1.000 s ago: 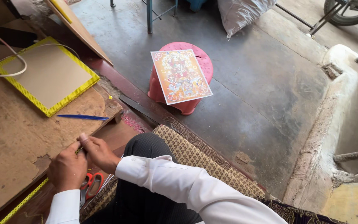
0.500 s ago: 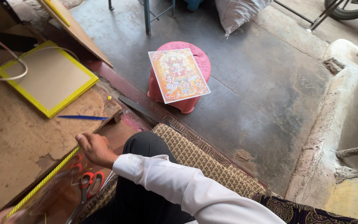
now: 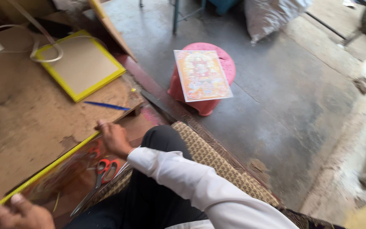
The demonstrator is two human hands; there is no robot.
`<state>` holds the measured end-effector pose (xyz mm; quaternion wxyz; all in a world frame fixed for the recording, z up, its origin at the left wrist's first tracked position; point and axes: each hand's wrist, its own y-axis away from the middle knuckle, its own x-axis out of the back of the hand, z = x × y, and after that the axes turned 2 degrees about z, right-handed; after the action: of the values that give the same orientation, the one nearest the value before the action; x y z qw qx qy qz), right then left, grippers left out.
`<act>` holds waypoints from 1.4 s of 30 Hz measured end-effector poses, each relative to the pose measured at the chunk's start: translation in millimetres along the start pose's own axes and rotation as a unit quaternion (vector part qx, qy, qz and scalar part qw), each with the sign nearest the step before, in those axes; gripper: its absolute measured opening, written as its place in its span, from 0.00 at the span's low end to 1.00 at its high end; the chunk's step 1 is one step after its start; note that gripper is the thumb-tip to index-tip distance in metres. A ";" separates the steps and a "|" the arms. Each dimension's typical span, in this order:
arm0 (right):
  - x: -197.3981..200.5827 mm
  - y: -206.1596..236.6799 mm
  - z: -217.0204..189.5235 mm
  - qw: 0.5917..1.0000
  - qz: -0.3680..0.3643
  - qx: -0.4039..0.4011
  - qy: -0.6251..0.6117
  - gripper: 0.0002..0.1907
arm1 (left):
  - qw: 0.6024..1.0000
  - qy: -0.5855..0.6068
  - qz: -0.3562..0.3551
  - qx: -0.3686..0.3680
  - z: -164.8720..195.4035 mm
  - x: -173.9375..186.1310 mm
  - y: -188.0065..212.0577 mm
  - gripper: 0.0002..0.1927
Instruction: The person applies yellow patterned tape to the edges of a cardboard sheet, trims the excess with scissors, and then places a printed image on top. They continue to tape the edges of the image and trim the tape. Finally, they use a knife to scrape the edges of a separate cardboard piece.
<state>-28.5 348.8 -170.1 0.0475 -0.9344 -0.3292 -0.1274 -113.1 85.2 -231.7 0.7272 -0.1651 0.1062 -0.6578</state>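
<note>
While the left hand (image 3: 20,212) gripped the near end of the yellow strip (image 3: 51,166) at the frame's bottom edge, the right hand (image 3: 114,138) pinched its far end against the board (image 3: 26,114), hands well apart. Judged from this, steady tension and an even line along the board's edge mattered most. Scissors (image 3: 100,176) lay just below the strip; a blue pen (image 3: 106,106) above; a print (image 3: 202,75) rested on the pink stool (image 3: 229,68).
</note>
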 end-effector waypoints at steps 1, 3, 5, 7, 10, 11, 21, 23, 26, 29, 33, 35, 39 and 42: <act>2.4 -4.4 2.8 0.998 -0.019 0.045 0.036 0.25 | 1.000 -0.007 -0.016 -0.005 3.8 8.0 2.7 0.22; 9.7 -8.8 5.8 0.950 -0.089 0.139 0.263 0.18 | 0.978 -0.186 0.009 -0.096 11.0 16.6 -9.4 0.18; 19.4 -6.5 15.3 0.970 -0.163 0.123 0.129 0.15 | 0.975 -0.220 -0.005 -0.018 25.5 29.4 -21.8 0.11; 23.2 0.1 13.7 0.969 -0.180 0.031 -0.163 0.20 | 0.995 -0.069 0.024 -0.063 51.2 25.6 -44.3 0.11; 33.1 6.2 -1.6 0.966 -0.176 0.058 -0.182 0.21 | 0.998 0.034 0.025 -0.039 98.7 27.8 -77.6 0.10; 35.5 6.9 -7.6 0.968 -0.162 0.054 -0.186 0.21 | 0.999 0.036 0.004 -0.035 117.8 25.6 -90.9 0.10; 62.4 -4.8 2.1 0.898 -0.179 -0.065 -0.396 0.17 | 0.993 -0.111 -0.035 0.012 187.2 7.5 -86.2 0.12; 63.5 -9.0 7.7 0.855 -0.214 -0.027 -0.471 0.17 | 0.965 -0.238 -0.017 -0.105 187.9 5.9 -69.8 0.13; 64.2 -13.6 12.3 0.877 -0.159 -0.071 -0.448 0.15 | 0.905 -0.320 -0.025 -0.278 189.1 6.8 -51.2 0.17; 64.1 -14.3 10.0 0.887 -0.163 -0.067 -0.428 0.15 | 0.944 -0.254 -0.074 -0.196 185.4 14.8 -51.6 0.19; 65.9 -15.3 -7.0 0.866 -0.180 -0.018 -0.467 0.15 | 0.980 0.051 -0.166 0.099 176.8 45.9 -70.2 0.27; 72.8 -15.4 -13.0 0.851 -0.196 -0.079 -0.481 0.15 | 0.937 0.205 -0.195 0.203 172.0 59.0 -58.7 0.30; 75.1 -21.7 -4.6 0.867 -0.186 -0.132 -0.443 0.17 | 0.922 0.221 -0.250 0.197 160.3 70.3 1.1 0.33; 65.8 -26.7 15.1 0.946 -0.148 -0.016 -0.287 0.21 | 0.872 0.312 -0.216 0.309 141.4 56.1 28.9 0.22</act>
<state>7.3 411.9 -166.8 -0.0836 -0.8728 -0.4615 0.1353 -27.7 46.0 -108.7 0.5101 0.2629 0.0811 -0.8149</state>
